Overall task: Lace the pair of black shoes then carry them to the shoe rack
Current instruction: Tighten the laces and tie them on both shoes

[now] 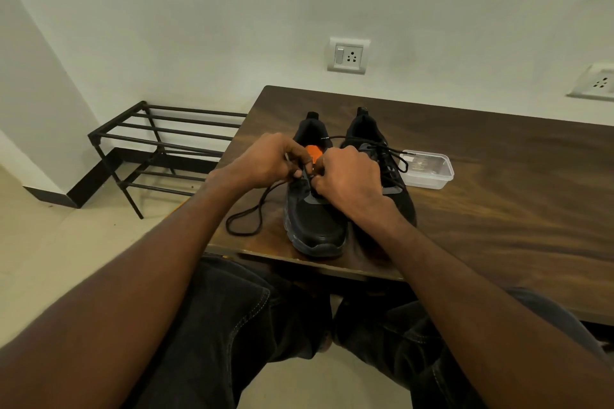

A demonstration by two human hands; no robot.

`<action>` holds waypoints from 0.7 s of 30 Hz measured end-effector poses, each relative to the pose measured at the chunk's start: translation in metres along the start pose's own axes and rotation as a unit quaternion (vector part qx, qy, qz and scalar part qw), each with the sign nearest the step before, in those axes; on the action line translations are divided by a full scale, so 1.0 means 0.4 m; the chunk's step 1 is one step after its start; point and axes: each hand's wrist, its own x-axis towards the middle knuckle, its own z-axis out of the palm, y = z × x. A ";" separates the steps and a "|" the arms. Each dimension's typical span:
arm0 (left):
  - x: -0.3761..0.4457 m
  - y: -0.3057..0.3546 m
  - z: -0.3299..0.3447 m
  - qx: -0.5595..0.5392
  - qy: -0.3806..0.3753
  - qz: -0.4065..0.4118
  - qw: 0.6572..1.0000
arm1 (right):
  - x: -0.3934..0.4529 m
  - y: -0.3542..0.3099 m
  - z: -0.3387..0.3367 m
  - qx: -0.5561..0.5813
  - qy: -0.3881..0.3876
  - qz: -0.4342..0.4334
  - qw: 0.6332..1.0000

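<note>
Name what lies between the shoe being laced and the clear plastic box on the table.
In the head view, the second black shoe stands between the shoe being laced and the clear plastic box, its lace reaching the box.

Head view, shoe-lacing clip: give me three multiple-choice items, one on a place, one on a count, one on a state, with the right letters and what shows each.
1. Where is the clear box?
A. on the table, right of the shoes
B. on the rack
C. on the floor

2. How many wall sockets show?
A. one
B. two
C. four

3. What are the hands doing?
A. resting flat
B. carrying both shoes
C. pinching the lace at the left shoe

Key:
1 A, it sits on the table beside the right shoe.
2 B, one socket above the table, another at the right edge.
3 C, left hand and right hand grip the lace over the left shoe.
</note>
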 end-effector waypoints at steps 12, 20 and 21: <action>-0.007 -0.006 -0.002 -0.031 -0.001 -0.017 0.999 | 0.016 0.040 0.047 0.285 -0.039 0.056 0.956; -0.009 -0.021 -0.002 -0.079 -0.001 -0.013 0.997 | 0.003 0.025 0.067 0.306 -0.017 0.079 0.949; -0.009 -0.023 -0.004 -0.090 -0.003 -0.017 0.996 | 0.003 0.023 0.063 0.313 -0.018 0.082 0.946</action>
